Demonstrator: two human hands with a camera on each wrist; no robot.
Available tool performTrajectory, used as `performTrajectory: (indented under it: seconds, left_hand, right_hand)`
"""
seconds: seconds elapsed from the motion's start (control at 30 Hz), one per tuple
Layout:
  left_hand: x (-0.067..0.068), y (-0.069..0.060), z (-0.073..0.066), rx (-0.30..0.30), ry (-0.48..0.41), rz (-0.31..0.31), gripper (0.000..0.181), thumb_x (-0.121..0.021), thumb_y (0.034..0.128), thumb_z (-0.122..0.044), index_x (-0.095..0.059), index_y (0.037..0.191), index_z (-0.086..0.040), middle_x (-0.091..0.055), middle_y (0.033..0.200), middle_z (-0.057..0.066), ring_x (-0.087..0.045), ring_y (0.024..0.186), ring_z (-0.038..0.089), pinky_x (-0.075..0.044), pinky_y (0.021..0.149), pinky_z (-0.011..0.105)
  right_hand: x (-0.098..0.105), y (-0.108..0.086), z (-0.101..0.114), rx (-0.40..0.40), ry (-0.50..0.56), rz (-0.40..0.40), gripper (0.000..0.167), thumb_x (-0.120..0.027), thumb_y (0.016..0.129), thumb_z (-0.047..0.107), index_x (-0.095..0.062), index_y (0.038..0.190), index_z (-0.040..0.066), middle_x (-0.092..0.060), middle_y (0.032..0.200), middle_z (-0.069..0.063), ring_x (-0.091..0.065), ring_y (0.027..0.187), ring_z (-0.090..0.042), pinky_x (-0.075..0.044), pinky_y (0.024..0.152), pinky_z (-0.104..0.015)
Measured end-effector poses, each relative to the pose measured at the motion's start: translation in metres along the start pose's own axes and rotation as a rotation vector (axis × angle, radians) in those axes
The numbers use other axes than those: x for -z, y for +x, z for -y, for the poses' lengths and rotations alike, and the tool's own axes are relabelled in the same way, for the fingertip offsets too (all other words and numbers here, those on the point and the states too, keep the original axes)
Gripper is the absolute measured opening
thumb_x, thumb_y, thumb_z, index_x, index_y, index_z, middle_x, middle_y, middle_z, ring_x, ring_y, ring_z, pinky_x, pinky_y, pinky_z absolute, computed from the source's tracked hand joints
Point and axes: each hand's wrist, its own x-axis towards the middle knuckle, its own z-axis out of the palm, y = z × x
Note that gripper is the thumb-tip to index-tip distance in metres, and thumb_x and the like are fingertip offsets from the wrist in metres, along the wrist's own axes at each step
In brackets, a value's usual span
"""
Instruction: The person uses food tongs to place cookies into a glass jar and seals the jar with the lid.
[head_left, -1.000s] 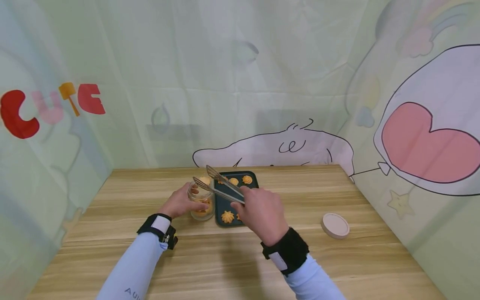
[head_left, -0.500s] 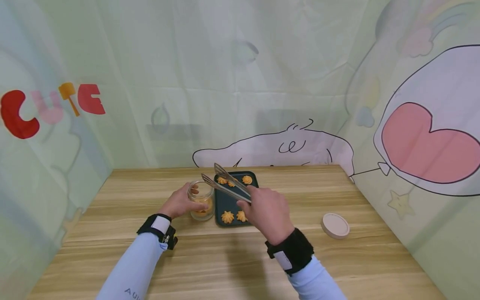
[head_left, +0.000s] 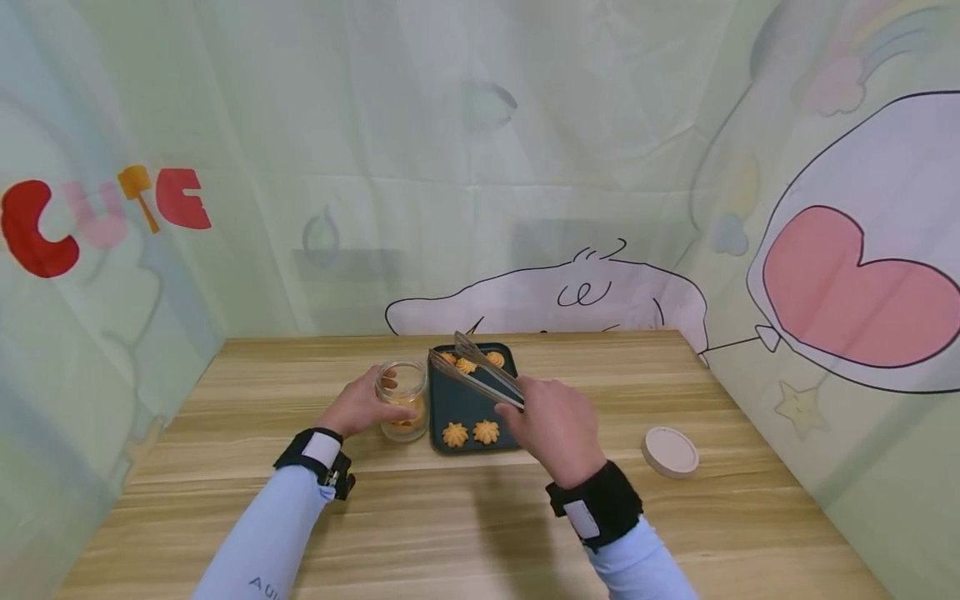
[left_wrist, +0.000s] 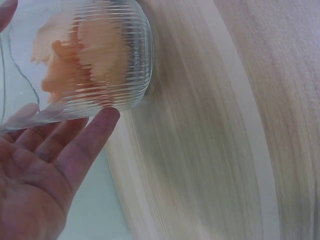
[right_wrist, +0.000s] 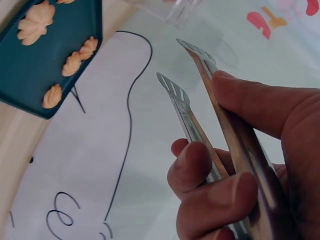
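My left hand [head_left: 358, 407] grips a clear glass jar [head_left: 407, 423] that stands upright and lidless on the table. Through its ribbed wall, the left wrist view shows piped cookies [left_wrist: 82, 57] inside. My right hand [head_left: 557, 429] holds metal tongs [right_wrist: 227, 132] with slotted tips. The tong tips are spread apart with nothing between them, and in the head view they appear over the far half of a dark tray [head_left: 456, 404]. On that tray lie several golden swirl cookies [head_left: 486, 432], two along the near edge and others along the far edge.
A round, pale lid [head_left: 671, 452] lies on the wooden table [head_left: 375, 533] to the right of the tray. A printed cloth backdrop [head_left: 450, 167] rises behind the table and at both sides.
A cookie was at the tong tips over the jar; the tips are bare now. My right hand has moved right with the tongs, from the jar to over the tray. The left hand stays put.
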Motion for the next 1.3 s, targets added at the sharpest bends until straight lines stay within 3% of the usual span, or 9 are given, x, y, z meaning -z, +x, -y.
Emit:
performTrajectory:
  seconds: [0.43, 0.93, 1.3]
  left_hand:
    - [0.002, -0.001, -0.001, -0.008, -0.008, 0.007, 0.085, -0.086, 0.0774, -0.036, -0.043, 0.140, 0.002, -0.052, 0.139, 0.022, -0.047, 0.127, 0.042, -0.041, 0.101, 0.056]
    - [0.001, 0.000, 0.000, 0.002, 0.008, 0.005, 0.084, -0.085, 0.0783, -0.037, -0.043, 0.141, 0.001, -0.053, 0.138, 0.020, -0.048, 0.127, 0.040, -0.041, 0.101, 0.054]
    - [0.000, -0.001, -0.001, -0.002, 0.009, 0.007, 0.085, -0.085, 0.0782, -0.037, -0.043, 0.141, 0.001, -0.052, 0.138, 0.021, -0.047, 0.128, 0.041, -0.040, 0.102, 0.055]
  right_hand:
    - [-0.019, -0.014, -0.020, -0.002, -0.020, 0.022, 0.037, -0.080, 0.082, 0.037, -0.053, 0.064, 0.018, -0.038, 0.053, 0.006, -0.039, 0.045, -0.013, -0.026, 0.040, -0.028]
    - [-0.032, -0.024, -0.017, -0.028, -0.056, 0.192, 0.036, -0.082, 0.078, 0.043, -0.064, 0.070, 0.013, -0.049, 0.056, 0.003, -0.047, 0.050, -0.014, -0.037, 0.042, -0.032]
    - [-0.038, -0.029, -0.017, -0.002, -0.067, 0.216, 0.038, -0.082, 0.077, 0.042, -0.062, 0.064, 0.013, -0.048, 0.054, 0.003, -0.047, 0.049, -0.014, -0.037, 0.042, -0.034]
